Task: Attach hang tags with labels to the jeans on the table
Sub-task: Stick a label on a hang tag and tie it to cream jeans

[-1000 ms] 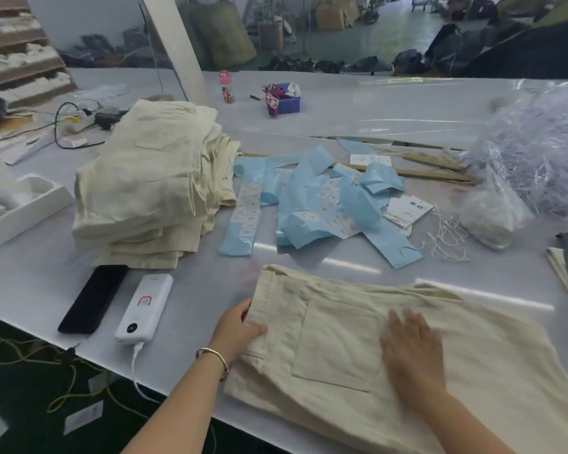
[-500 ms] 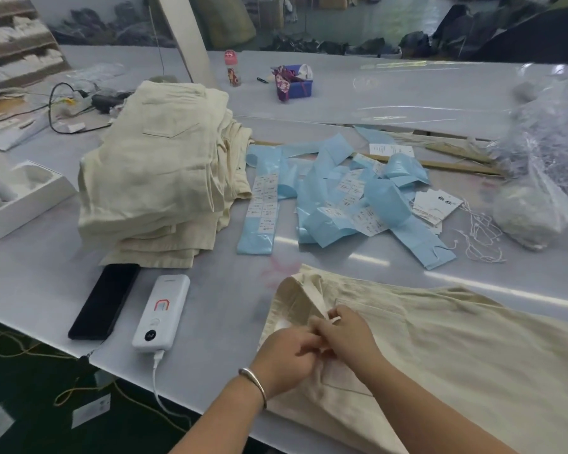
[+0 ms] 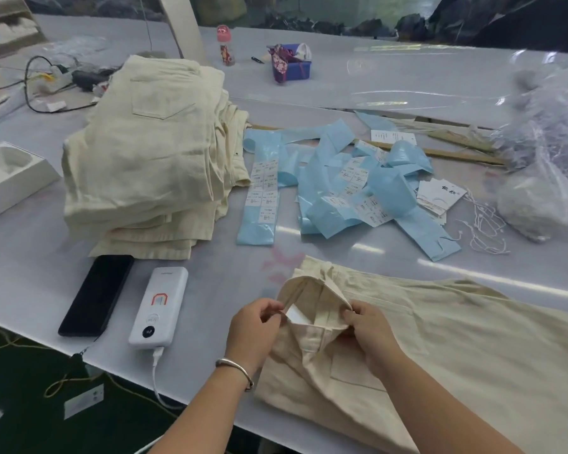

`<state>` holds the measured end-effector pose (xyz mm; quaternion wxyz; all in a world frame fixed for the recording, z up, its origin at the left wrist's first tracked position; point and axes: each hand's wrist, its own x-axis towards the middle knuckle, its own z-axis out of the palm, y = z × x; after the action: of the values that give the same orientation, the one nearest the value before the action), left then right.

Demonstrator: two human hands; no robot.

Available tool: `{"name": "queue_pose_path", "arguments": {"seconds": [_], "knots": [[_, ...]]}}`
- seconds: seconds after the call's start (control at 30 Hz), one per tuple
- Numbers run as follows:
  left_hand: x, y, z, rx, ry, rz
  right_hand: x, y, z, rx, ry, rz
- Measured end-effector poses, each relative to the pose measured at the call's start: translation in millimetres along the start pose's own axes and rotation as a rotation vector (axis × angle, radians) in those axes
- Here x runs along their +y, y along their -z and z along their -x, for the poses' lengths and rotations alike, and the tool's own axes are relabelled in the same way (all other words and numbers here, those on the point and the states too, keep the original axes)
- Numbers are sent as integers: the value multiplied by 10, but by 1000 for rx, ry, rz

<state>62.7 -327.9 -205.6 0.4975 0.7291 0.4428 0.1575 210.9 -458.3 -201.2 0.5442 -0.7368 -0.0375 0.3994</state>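
- A pair of cream jeans point(image 3: 456, 348) is laid flat on the white desk point(image 3: 30, 257) in the lower right of the frame.
- The waistband is folded open, and a small white label point(image 3: 298, 314) is seen inside it.
- The edge of the waistband is pinched by the left hand point(image 3: 254, 326), with curled fingers, just beside the label.
- The other side of the waistband is gripped by the right hand point(image 3: 366, 332).
- A silver bracelet point(image 3: 235, 371) is worn on the left wrist.
- A pile of folded jeans point(image 3: 148, 152) is seen in the upper left.
- Blue strips of labels point(image 3: 335, 188) are spread in the middle of the desk.
- White hang tags point(image 3: 440, 196) with strings are seen to the right of the strips.
- A black phone point(image 3: 95, 294) and a white power bank point(image 3: 159, 306) are laid side by side, left of the hands.
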Motion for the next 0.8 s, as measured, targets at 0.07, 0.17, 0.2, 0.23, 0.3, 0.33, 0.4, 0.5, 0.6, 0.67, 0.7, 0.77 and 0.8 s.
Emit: {"name": "queue_pose_path", "arguments": {"seconds": [0.07, 0.17, 0.2, 0.23, 0.3, 0.33, 0.4, 0.5, 0.6, 0.67, 0.7, 0.77, 0.8], "knots": [[29, -11, 9, -76, 23, 106, 21, -14, 29, 43, 30, -29], [54, -57, 40, -67, 55, 103, 115, -89, 94, 188, 192, 96], [56, -72, 42, -40, 52, 50, 153, -116, 120, 253, 289, 216], [65, -83, 47, -17, 40, 5, 180, -130, 148, 313, 423, 352], [98, -94, 59, 3, -8, -74, 208, -137, 168, 329, 806, 613], [112, -96, 66, 6, -43, -129, 223, -134, 155, 269, 946, 707], [126, -97, 79, -17, -88, -204, 182, -124, 150, 97, 971, 789], [144, -122, 116, -89, -66, -193, 66, -122, 132, -72, 629, 768], [191, -169, 163, -144, -38, -261, -153, -210, 98, -136, 260, 634], [231, -211, 201, -178, -61, -320, -270, -242, 75, -151, 185, 714], [237, -227, 227, -183, -78, -331, -296, -235, 55, -175, 171, 715], [226, -239, 272, -168, -108, -343, -334, -164, 12, -248, 125, 608], [210, -236, 289, -156, -121, -343, -348, -108, 0, -285, 103, 563]]}}
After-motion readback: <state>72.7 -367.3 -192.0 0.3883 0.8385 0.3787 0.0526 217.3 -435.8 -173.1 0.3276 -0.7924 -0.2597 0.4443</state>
